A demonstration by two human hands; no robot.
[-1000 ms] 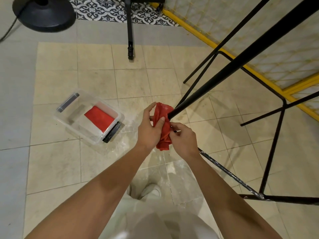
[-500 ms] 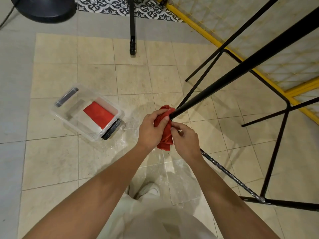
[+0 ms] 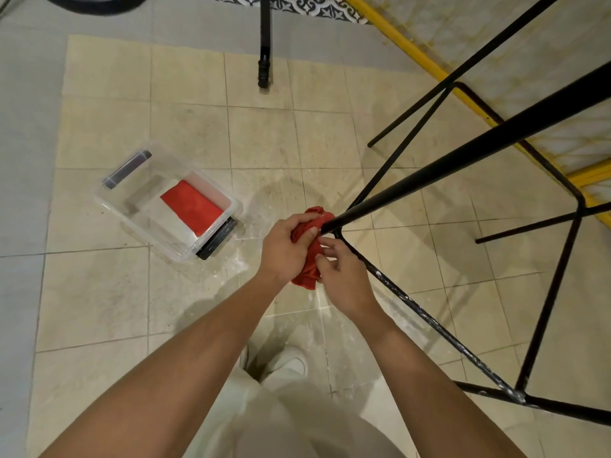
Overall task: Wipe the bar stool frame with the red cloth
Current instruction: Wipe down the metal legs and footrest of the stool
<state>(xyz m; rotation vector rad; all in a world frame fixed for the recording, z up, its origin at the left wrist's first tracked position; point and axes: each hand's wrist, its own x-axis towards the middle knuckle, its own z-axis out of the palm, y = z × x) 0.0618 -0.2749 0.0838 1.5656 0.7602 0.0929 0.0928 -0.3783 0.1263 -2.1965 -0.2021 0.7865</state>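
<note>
**A:** What lies furthest left?

**B:** A clear plastic storage box with dark clip handles, sitting on the beige tiled floor. A flat, folded red cloth lies inside it.

**A:** And the hands?

**B:** The left hand has its fingers curled round a crumpled red cloth, bunching the soft fabric against the foot of a stool leg. The right hand, just beside it, pinches the cloth's lower folds between thumb and fingertips.

**A:** So the cloth is on the stool?

**B:** Yes, it touches the black metal bar stool frame, which is made of round tubes. A thick, smooth leg slants up to the right from the cloth. A thin low rail runs from that corner toward the lower right, its dark paint flecked with white.
</note>
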